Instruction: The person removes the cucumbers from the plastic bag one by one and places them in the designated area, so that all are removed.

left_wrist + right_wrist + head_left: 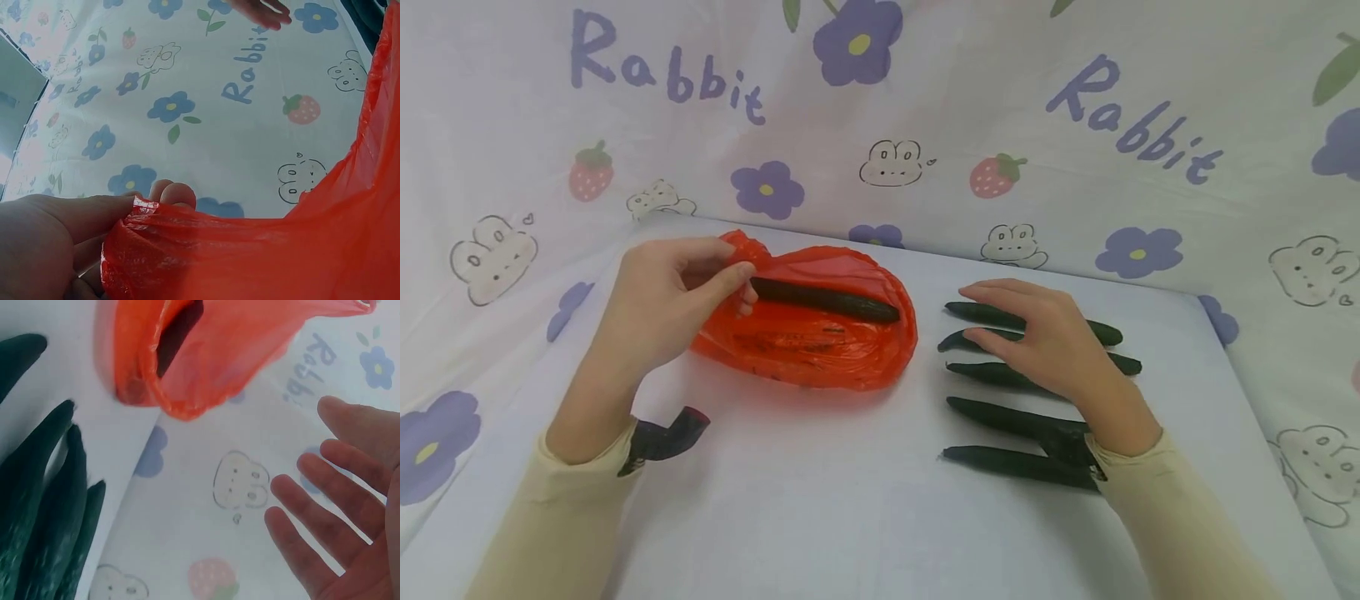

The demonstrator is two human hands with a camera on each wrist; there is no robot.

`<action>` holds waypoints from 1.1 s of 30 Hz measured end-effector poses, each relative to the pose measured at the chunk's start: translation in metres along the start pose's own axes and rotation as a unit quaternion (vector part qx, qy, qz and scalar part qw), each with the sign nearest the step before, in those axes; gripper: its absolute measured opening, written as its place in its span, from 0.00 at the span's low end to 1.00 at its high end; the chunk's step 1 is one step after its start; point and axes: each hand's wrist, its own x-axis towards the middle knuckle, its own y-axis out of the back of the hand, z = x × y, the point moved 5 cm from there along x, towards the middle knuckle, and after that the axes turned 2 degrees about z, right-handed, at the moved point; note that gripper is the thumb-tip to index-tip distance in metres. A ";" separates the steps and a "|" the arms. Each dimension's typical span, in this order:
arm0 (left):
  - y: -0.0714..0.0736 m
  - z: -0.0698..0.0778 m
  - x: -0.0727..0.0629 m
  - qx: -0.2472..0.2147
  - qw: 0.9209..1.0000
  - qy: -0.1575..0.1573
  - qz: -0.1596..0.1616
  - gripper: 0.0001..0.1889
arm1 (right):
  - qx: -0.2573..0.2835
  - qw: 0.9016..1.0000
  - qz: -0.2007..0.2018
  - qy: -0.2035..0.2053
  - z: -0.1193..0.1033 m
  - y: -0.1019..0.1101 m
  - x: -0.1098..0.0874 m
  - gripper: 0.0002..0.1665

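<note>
A red plastic bag [820, 358] lies spread on the white table, its mouth toward the right. Inside it rests one cucumber [827, 302], its left end hidden behind my left hand [670, 292]. That hand pinches the bag's upper left edge; in the left wrist view the thumb and fingers grip the red plastic [206, 250]. My right hand [1045, 333] hovers over the upper cucumbers of a row on the right, fingers spread and apart from them. The right wrist view shows its fingers [337, 531] extended with nothing between them.
Several cucumbers [1000, 415] lie side by side right of the bag, stems toward it; the lowest cucumber [1007, 461] is partly behind the right wrist's dark strap. A white printed cloth [940, 100] hangs behind the table.
</note>
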 end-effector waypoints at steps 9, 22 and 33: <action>-0.003 -0.001 0.000 -0.002 1.000 -0.001 -0.001 0.08 | 0.020 0.998 -0.053 -0.028 0.001 -0.030 0.033 0.28; -0.004 0.000 0.000 0.002 1.000 -0.003 0.001 0.08 | 0.035 0.996 -0.081 -0.007 0.002 -0.070 0.062 0.26; -0.006 0.002 0.000 0.000 1.000 -0.014 0.002 0.07 | 0.036 0.996 -0.078 -0.004 0.001 -0.092 0.076 0.26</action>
